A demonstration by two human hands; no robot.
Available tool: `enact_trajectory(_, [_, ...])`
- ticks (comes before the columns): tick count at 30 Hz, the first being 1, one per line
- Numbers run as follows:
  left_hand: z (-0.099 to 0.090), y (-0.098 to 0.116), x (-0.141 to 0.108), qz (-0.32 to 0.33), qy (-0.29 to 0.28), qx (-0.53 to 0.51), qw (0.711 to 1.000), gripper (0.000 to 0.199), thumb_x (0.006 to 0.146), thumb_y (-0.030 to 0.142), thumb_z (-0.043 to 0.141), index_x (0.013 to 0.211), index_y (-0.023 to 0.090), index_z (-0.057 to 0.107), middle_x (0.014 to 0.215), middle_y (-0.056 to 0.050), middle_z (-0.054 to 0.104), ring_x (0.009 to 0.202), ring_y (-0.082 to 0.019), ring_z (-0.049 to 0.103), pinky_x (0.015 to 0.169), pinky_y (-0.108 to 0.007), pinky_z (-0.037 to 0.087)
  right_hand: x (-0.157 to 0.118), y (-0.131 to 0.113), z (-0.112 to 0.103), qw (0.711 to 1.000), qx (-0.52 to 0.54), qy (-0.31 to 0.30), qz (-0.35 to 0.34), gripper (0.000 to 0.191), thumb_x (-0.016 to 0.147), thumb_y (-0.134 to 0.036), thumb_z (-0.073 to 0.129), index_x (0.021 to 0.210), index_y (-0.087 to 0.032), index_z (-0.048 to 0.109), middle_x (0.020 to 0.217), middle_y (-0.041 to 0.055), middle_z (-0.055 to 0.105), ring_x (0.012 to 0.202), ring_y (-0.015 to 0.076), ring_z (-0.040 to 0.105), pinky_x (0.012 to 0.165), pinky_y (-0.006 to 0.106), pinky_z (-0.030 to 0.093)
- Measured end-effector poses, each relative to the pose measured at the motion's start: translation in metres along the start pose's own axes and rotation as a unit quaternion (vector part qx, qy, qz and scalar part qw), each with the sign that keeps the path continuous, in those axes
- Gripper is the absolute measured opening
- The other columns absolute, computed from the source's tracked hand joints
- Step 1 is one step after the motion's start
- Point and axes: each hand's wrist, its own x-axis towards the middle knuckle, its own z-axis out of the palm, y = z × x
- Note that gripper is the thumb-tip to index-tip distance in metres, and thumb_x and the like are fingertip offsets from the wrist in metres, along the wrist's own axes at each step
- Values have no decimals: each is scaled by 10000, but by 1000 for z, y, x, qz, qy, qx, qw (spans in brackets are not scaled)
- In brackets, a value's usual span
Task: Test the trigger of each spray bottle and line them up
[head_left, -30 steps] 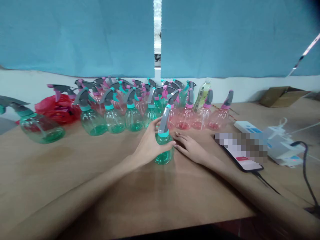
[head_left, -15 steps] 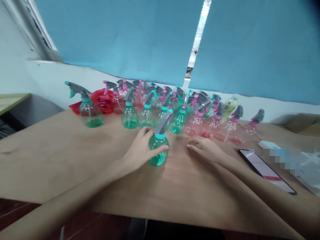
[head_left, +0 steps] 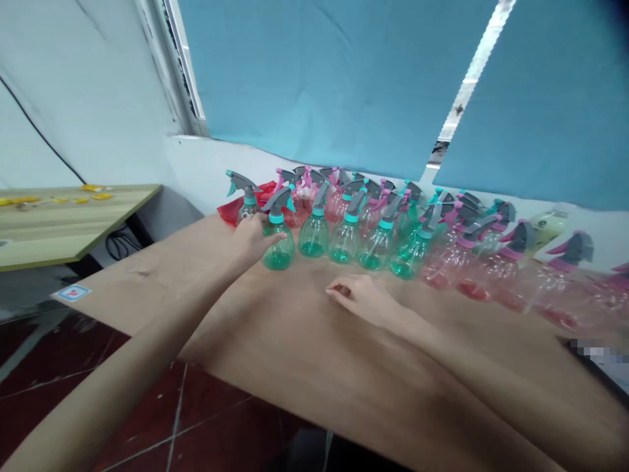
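Head view, item one: green spray bottle (head_left: 278,254), upright near the left end of the front row on the wooden table (head_left: 275,328); base contact unclear. My left hand (head_left: 251,239) grips its rounded body, thumb across the front, below the turquoise collar (head_left: 276,218).

Handling, my estimate: light, with shallow liquid low down; thin, fairly stiff plastic, slippery if wet, apt to dent under a hard squeeze. Best hold: the upper belly, clear of the trigger.

Item two: my right hand (head_left: 366,298), loosely curled near the tabletop, no object visible; how far the fingers close, I cannot tell.

Surroundings: another turquoise-topped bottle (head_left: 248,208) just behind my left hand; green bottles alongside; pink bottles (head_left: 484,272) farther right; red plastic bag (head_left: 230,213) behind.
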Motion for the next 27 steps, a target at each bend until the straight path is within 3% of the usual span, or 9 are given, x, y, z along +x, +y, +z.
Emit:
enact_trajectory(2, [-3, 6, 12, 0, -20, 76, 997, 313, 746, 400, 701, 915, 148, 626, 1020, -137, 640, 1089, -326, 568, 901, -409, 471, -1, -6, 8, 1000, 6, -12, -26, 197, 925, -270, 493, 935, -221, 683, 934, 34, 714, 794, 182, 658, 715, 316, 489])
enact_trajectory(4, [-6, 13, 21, -3, -41, 87, 995, 277, 758, 388, 690, 890, 150, 637, 976, -131, 656, 1022, -320, 604, 861, -405, 489, -4, -7, 12, 999, 11, -13, -44, 195, 928, -255, 492, 912, -211, 681, 912, 38, 698, 789, 174, 648, 726, 313, 488])
enact_trajectory(13, [-1, 30, 41, -30, -52, 64, 996, 423, 731, 250, 723, 1114, 131, 589, 1018, -108, 696, 992, -292, 649, 874, -378, 494, -18, 5, 8, 999, 17, -5, -40, 177, 928, -250, 496, 937, -205, 666, 908, 43, 665, 759, 154, 631, 702, 293, 493])
enact_trajectory(20, [7, 16, 37, -25, -6, 10, 1000, 510, 730, 299, 724, 1168, 104, 549, 1075, -154, 664, 1037, -313, 625, 908, -414, 477, -20, 6, 9, 999, 30, -9, -30, 182, 928, -250, 482, 934, -211, 660, 929, 48, 666, 789, 171, 637, 727, 322, 501])
enact_trajectory(27, [-10, -15, 10, -34, 100, -30, 994, 267, 848, 388, 542, 994, 165, 554, 933, -80, 642, 890, -207, 625, 858, -360, 491, -18, 5, 6, 999, 47, 2, -6, 166, 917, -260, 485, 935, -221, 645, 944, 43, 666, 738, 159, 639, 697, 318, 509])
